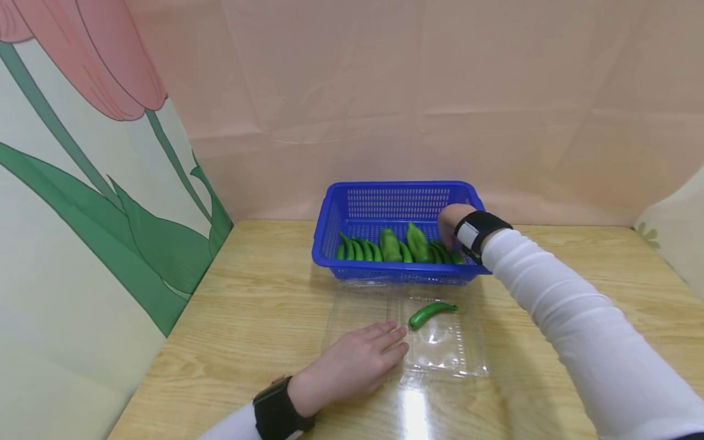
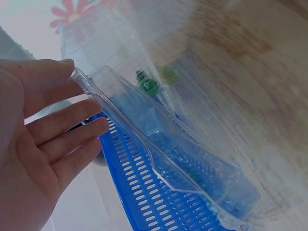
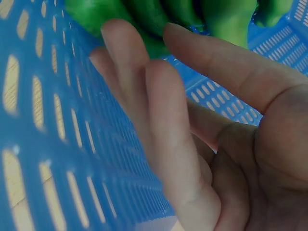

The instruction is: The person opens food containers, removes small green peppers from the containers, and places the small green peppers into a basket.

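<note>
My left hand (image 1: 357, 360) lies over the middle of an opened clear plastic clamshell box (image 1: 440, 357), its fingers extended; in the left wrist view the fingertips are at the box's clear rim (image 2: 130, 127). One curved green chili pepper (image 1: 431, 314) lies in the box's right half. My right hand (image 1: 452, 225) reaches into the right end of a blue plastic basket (image 1: 385, 272). In the right wrist view its thumb and fingers stand apart, with the fingertips right at a green pepper (image 3: 144, 14).
Several slim green peppers (image 1: 357, 249) line the basket's front side, with two wider green vegetables, one at the middle (image 1: 390, 245) and one further right (image 1: 419, 244). The basket stands just behind the box on a wooden table (image 1: 247, 293), near a pink backdrop (image 1: 341, 122).
</note>
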A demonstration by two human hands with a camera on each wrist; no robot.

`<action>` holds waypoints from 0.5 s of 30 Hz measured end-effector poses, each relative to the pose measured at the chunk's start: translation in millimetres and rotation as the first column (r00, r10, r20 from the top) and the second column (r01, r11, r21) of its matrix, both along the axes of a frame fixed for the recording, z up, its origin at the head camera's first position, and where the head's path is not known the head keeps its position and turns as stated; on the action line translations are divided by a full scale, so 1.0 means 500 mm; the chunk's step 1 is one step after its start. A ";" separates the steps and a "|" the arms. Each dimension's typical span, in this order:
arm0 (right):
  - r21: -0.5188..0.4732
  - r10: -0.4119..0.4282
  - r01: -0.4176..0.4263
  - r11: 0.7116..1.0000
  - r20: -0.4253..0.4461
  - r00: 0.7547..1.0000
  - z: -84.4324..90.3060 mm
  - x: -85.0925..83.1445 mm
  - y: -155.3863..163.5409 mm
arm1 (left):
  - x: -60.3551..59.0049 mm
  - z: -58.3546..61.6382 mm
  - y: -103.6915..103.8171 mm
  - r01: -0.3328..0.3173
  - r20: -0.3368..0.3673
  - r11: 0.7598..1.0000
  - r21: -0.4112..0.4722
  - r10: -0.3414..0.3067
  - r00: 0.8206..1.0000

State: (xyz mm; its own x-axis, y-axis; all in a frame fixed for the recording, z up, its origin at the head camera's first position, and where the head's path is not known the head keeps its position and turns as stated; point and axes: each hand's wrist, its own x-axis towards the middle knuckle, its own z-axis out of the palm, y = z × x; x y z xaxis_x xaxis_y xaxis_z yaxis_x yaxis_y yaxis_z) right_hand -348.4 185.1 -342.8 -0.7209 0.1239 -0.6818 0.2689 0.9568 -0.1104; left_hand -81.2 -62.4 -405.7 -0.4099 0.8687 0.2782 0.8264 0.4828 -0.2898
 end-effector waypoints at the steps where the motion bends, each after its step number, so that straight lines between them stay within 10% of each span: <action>1: 0.008 0.009 -0.009 1.000 0.001 1.000 -0.002 -0.003 0.001 | 0.000 -0.001 0.000 -0.001 0.001 1.000 0.000 0.001 1.000; 15: -0.010 0.103 -0.103 0.995 0.041 0.994 -0.007 -0.013 0.011 | -0.006 -0.006 0.004 0.002 -0.016 1.000 0.002 -0.002 1.000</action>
